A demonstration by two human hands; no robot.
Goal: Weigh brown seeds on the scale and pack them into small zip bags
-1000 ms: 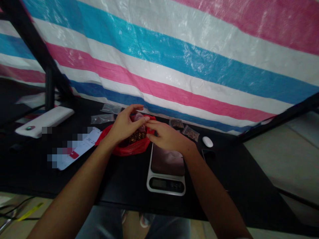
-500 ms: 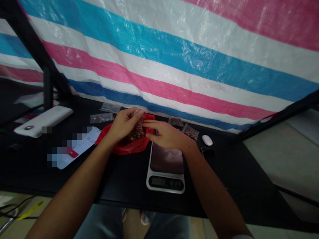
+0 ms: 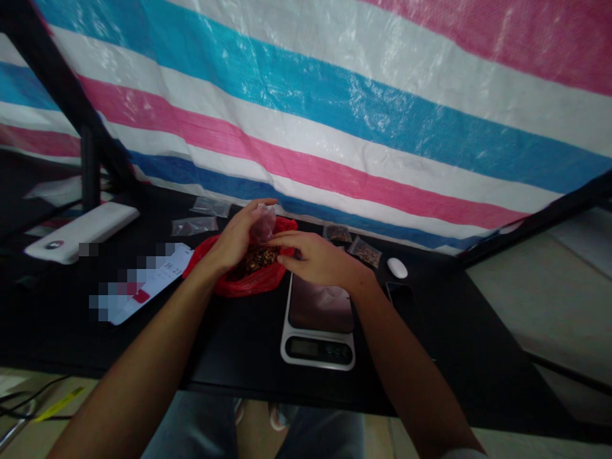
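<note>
Scale [image 3: 320, 311]: display [image 3: 305, 348] illegible; far end hidden behind right hand [image 3: 308, 258]. Phone [image 3: 161, 279]: partly lost to pixelation. Red bag [image 3: 253, 285]: partly covered by left hand [image 3: 235, 241].

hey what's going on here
A person's left hand holds a small clear bag over an open red bag of brown pieces. The right hand reaches in from the other side, its fingers near the clear bag's lower edge; whether they grip anything is unclear. A scale sits below the right hand, and two small filled bags lie beyond it.
</note>
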